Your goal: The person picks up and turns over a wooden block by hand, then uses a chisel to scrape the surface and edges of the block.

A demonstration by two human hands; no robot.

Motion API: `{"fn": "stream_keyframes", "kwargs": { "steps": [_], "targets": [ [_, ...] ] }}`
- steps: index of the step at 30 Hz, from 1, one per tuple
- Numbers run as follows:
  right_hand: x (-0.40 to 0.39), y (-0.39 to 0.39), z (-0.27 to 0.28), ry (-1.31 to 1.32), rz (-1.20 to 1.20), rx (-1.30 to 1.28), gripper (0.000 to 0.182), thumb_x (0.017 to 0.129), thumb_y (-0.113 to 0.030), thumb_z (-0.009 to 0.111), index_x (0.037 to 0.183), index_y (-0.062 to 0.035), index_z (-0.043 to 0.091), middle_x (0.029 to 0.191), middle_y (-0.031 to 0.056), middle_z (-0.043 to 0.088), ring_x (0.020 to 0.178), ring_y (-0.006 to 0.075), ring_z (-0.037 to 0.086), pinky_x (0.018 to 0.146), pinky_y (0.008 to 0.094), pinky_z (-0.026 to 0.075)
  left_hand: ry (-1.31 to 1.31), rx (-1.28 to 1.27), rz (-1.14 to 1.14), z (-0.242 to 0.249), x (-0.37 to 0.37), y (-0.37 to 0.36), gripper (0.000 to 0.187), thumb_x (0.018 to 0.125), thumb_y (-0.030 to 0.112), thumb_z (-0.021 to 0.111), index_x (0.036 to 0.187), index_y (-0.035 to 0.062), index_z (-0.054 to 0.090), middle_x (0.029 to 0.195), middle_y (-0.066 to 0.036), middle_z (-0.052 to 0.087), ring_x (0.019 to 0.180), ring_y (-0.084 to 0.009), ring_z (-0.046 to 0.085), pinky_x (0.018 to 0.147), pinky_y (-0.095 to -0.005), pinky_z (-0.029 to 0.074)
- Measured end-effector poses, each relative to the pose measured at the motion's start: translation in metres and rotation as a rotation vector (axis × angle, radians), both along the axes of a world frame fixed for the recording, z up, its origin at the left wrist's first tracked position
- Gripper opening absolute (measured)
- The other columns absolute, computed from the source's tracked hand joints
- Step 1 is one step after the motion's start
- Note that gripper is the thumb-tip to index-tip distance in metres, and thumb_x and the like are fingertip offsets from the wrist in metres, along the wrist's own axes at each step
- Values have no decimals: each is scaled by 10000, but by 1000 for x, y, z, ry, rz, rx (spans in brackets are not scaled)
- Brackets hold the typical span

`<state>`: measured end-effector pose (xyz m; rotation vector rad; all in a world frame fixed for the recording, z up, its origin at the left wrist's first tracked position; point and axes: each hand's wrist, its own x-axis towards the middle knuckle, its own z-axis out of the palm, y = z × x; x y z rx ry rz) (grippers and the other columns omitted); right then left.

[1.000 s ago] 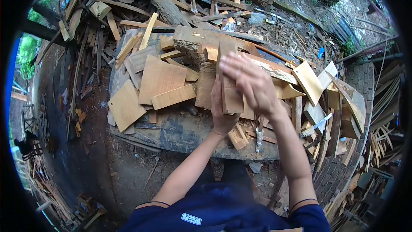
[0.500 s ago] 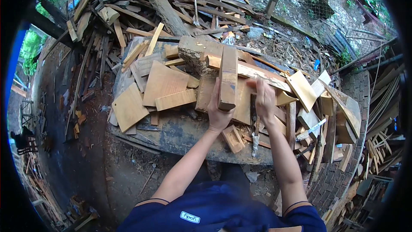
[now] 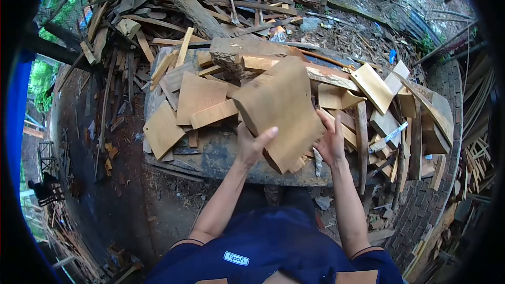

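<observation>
Holding: both hands grip one broad board [image 3: 281, 110], lifted over the near edge of the surface [image 3: 221, 155], flat face tilted up toward the camera.
Left hand: left hand [image 3: 251, 144] clamps the board's lower left edge, thumb lying across its face, fingers tucked behind.
Right hand: right hand [image 3: 331, 139] is on the board's right edge, fingers spread against it, thumb side hidden behind the wood.
Board: wide and pale brown, its bottom edge ragged and splintered, covering the middle of the pile.
Surface: dark, worn slab, heaped with offcuts; a square panel [image 3: 200, 97] and a short plank [image 3: 213, 114] lie just left of the board, another flat panel [image 3: 162, 130] juts over the left edge.
Far edge: a rough block [image 3: 236, 55] sits behind the board's top.
Right side: a light panel [image 3: 373, 87] leans among stacked scraps, well apart from the hands.
Ground: bare dirt on the left, a log [image 3: 181, 0] and loose slats beyond the far edge.
</observation>
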<state>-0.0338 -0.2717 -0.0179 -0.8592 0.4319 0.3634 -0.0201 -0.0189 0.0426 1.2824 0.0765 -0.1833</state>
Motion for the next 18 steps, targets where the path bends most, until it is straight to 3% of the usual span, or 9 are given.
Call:
{"fn": "stream_keyframes", "kwargs": {
  "steps": [1, 4, 5, 7, 9, 10, 11, 14, 18],
  "targets": [
    [0, 0, 9, 37, 62, -27, 758, 989, -672, 302, 1524, -134, 323, 1483, 151, 422, 1309, 336, 471, 1035, 530, 443, 8, -9, -6, 8, -3, -4, 546, 779, 123, 721, 1269, -46, 550, 1232, -178, 629, 1057, -278, 658, 870, -368, 549],
    [-3, 11, 23, 38, 15, 36, 840, 969, -711, 287, 1522, -78, 306, 1474, 188, 428, 1331, 333, 457, 1072, 522, 410, -775, 656, -137, 22, -3, -14, 690, 752, 160, 730, 1410, 114, 525, 1421, -145, 544, 1253, -400, 552, 1038, -459, 471],
    [-6, 16, 28, -30, -12, 94, 869, 963, -719, 294, 1520, -52, 296, 1476, 189, 429, 1333, 323, 461, 1085, 497, 404, -766, 646, -128, 18, -3, -15, 690, 752, 160, 730, 1410, 114, 525, 1421, -145, 544, 1253, -400, 552, 1038, -459, 471],
    [-9, 20, 48, 19, -22, 203, 901, 958, -722, 305, 1510, -10, 284, 1477, 179, 439, 1332, 297, 472, 1105, 445, 390, -1095, 1181, -260, -1, -2, -11, 590, 780, 126, 664, 1363, 115, 571, 1408, -135, 558, 1300, -339, 528, 1109, -485, 395],
    [-10, 21, 53, -20, 19, 222, 898, 950, -734, 310, 1520, -41, 275, 1480, 174, 438, 1326, 289, 479, 1103, 438, 390, -1100, 1221, -262, -21, -4, -8, 516, 850, 135, 563, 1366, 147, 574, 1441, -98, 534, 1341, -302, 495, 1123, -480, 377],
    [-12, 20, 43, 5, 5, 154, 776, 981, -585, 470, 1515, -60, 267, 1467, 157, 443, 1309, 281, 493, 1076, 435, 427, -1081, 1224, -276, -29, -3, -5, 501, 863, 150, 543, 1364, 152, 576, 1442, -87, 535, 1341, -293, 495, 1122, -480, 378],
    [-12, 24, 38, 13, 6, 150, 776, 981, -585, 470, 1515, -60, 267, 1467, 157, 443, 1309, 281, 493, 1076, 435, 427, -1062, 1228, -291, -36, -3, -4, 488, 877, 166, 523, 1361, 157, 578, 1443, -75, 536, 1342, -284, 496, 1121, -481, 379],
    [-5, 39, 33, 40, 31, -3, 664, 895, -154, 644, 1458, -56, 307, 1388, 115, 478, 1258, 240, 525, 1030, 399, 484, -1034, 1251, -268, -53, -9, -3, 462, 896, 186, 525, 1353, 192, 587, 1438, -23, 545, 1337, -234, 505, 1124, -469, 377],
    [-13, 33, 4, 106, -25, -17, 627, 902, -167, 660, 1432, -46, 349, 1368, 118, 491, 1216, 236, 539, 1041, 399, 461, -1055, 1306, -283, -67, -11, -9, 479, 905, 217, 522, 1383, 227, 562, 1452, 36, 530, 1338, -194, 498, 1147, -530, 327]
  ]
}}
